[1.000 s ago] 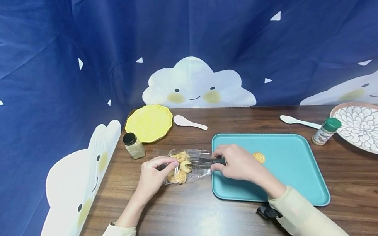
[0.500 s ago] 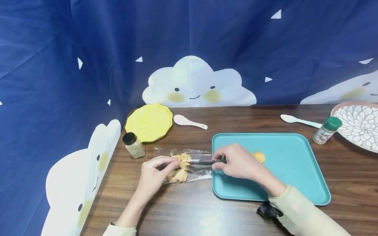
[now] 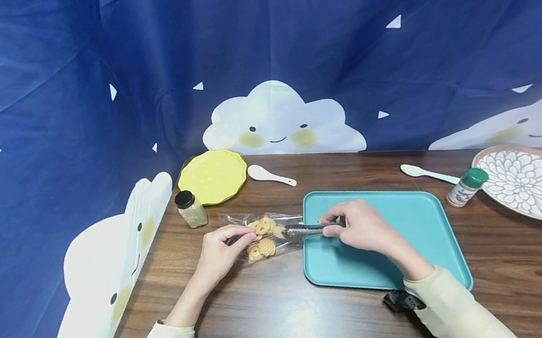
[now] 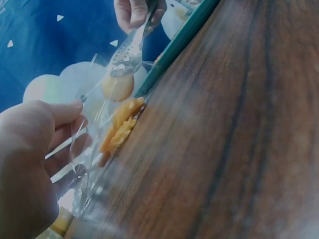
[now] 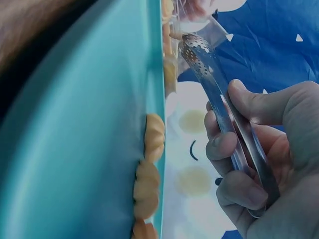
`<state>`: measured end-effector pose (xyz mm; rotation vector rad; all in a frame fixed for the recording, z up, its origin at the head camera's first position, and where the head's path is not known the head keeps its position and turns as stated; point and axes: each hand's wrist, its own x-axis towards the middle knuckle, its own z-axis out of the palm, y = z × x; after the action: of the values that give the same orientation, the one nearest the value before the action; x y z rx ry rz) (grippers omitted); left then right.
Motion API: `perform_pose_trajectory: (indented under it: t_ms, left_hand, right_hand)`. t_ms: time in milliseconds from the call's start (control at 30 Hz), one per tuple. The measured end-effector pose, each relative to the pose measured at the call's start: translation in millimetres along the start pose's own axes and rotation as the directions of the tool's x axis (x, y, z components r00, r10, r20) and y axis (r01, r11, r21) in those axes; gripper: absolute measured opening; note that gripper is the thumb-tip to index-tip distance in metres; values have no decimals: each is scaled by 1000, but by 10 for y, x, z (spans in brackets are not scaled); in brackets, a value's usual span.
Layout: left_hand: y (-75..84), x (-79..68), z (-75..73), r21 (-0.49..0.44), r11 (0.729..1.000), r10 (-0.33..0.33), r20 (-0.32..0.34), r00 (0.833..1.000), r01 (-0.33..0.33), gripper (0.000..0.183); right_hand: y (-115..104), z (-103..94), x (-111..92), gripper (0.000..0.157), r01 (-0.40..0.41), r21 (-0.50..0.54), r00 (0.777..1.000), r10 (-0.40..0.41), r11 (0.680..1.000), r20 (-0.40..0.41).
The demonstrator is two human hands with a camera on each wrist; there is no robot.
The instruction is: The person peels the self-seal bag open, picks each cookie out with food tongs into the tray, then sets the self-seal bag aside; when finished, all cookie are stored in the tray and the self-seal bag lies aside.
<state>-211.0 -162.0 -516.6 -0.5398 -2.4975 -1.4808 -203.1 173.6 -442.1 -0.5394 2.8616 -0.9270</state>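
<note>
My left hand pinches a clear plastic bag lying on the table, its open side towards the tray. Inside are several piped butter cookies. Metal food tongs with perforated tips are in my right hand, gripped between thumb and fingers. Their tips close on a round cookie near the bag's mouth. Beneath my right hand is a turquoise tray. In the right wrist view a cookie and others sit along the tray's edge; my right hand mostly hides them in the head view.
Behind the bag are a yellow plate, a white spoon and a black-lidded jar. Beyond the tray's right side lie another spoon, a green-capped shaker and a petal-patterned plate. A blue cloth hangs behind.
The tongs have closed on a cookie inside the bag. My right hand has then drawn them rightward over the tray, bringing the cookie towards the bag's mouth. My left hand stays in place.
</note>
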Motion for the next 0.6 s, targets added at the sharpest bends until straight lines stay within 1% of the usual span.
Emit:
perform_pose_trajectory:
  t_ms: [133, 300, 500, 600]
  left_hand:
    - [-3, -2, -10, -6, 1000, 12, 0, 1000, -12, 12]
    - [-16, -1, -4, -6, 1000, 21, -1, 1000, -21, 16]
    - [-13, 1, -26, -11, 1000, -21, 4, 1000, 22, 19]
    - [-13, 2, -36, -11, 999, -38, 3, 999, 38, 18]
  right_hand:
    - [77, -64, -38, 5, -30, 16, 1000, 30, 999, 0]
    - [200, -214, -136, 4, -74, 25, 997, 74, 997, 8]
    - [371, -455, -328, 7, -84, -7, 996, 84, 996, 12]
    - [453, -554, -433, 6, -73, -24, 997, 74, 997, 35]
